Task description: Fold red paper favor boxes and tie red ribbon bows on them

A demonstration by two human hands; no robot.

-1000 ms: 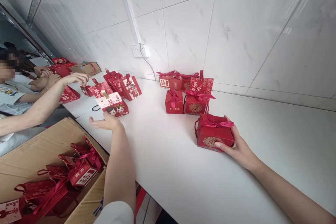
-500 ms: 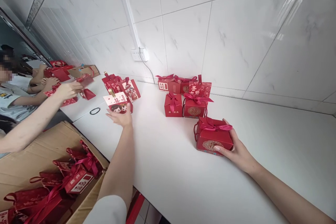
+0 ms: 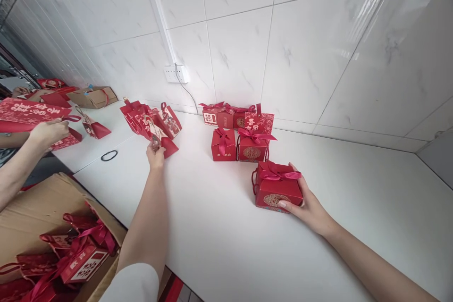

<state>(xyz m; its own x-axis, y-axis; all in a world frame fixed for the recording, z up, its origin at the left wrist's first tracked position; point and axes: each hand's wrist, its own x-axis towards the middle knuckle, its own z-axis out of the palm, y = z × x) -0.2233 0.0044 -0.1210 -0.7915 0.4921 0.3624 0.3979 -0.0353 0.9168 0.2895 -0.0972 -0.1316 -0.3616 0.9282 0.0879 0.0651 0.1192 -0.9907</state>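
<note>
My right hand (image 3: 308, 206) grips the near right side of a red gift box with a pink ribbon bow (image 3: 275, 187) that rests on the white table (image 3: 247, 240). My left hand (image 3: 155, 155) reaches forward and holds a red and white gift box with cartoon figures (image 3: 158, 138), tilted on its side against a cluster of similar red boxes (image 3: 141, 115). Behind the ribboned box stand two small red boxes with bows (image 3: 239, 144), and more red boxes (image 3: 235, 115) line the wall.
A cardboard carton (image 3: 31, 212) with several red ribboned boxes sits at lower left. Another person's hand (image 3: 47, 132) holds a flat red box at far left. A black hair tie (image 3: 109, 155) lies on the table. A wall socket (image 3: 176, 73) with a cable is above.
My left hand has moved forward, taken hold of the cartoon box and tipped it toward the cluster. The view has shifted right. The other person's arm has drawn back to the left.
</note>
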